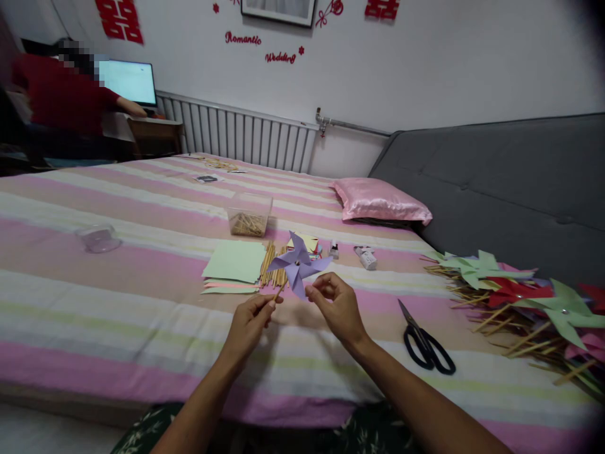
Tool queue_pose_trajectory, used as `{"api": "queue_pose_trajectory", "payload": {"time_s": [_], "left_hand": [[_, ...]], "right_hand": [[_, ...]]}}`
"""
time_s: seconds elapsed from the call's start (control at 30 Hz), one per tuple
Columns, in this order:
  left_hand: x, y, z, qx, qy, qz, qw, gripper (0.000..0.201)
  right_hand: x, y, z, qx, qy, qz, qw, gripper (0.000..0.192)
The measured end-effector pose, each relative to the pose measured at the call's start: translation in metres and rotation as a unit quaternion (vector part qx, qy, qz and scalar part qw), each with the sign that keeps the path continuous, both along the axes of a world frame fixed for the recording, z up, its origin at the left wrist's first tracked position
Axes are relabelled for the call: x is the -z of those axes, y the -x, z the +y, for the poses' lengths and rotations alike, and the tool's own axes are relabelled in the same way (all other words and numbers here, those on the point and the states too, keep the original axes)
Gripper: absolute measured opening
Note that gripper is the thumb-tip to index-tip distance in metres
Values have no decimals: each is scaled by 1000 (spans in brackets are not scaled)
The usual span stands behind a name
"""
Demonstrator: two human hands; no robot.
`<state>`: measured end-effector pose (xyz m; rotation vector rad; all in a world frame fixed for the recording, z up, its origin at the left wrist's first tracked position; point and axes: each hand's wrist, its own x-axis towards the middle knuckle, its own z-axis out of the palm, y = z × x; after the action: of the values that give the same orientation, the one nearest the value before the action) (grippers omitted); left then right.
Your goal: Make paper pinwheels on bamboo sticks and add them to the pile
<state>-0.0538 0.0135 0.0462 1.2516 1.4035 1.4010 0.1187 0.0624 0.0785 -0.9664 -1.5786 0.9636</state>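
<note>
Holding a purple pinwheel [297,263] above the bed [142,302] | left hand [250,321] is pinching its stick, long axis running up-right from fingers to wheel | right hand [336,305] is pinching 1 lower blade tip | scissors [425,340] are lying right.

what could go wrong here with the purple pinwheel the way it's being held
The left hand grips only the low end of the thin stick, so the purple pinwheel could tip or slip out. The right hand pinches at a paper blade, which may crease or tear. The black scissors lie close beside the right forearm on the striped bed cover; a sideways sweep could knock them.
</note>
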Motion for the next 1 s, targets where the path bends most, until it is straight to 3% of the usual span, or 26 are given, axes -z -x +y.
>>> {"api": "queue_pose_trajectory", "payload": {"time_s": [0.1,0.23,0.63,1.0], "left_hand": [[-1,3,0,-24,10,-1,1000,29],[-4,4,0,-41,5,16,999,30],[-6,2,-3,11,19,47,999,28],[-7,0,-3,30,11,65,997,27]], "right_hand": [[-6,-5,-2,23,-27,0,999,17],[-12,-9,-3,34,-58,-15,998,30],[-5,-6,0,48,-25,-32,998,22],[1,-7,4,-16,-16,-14,1000,23]]}}
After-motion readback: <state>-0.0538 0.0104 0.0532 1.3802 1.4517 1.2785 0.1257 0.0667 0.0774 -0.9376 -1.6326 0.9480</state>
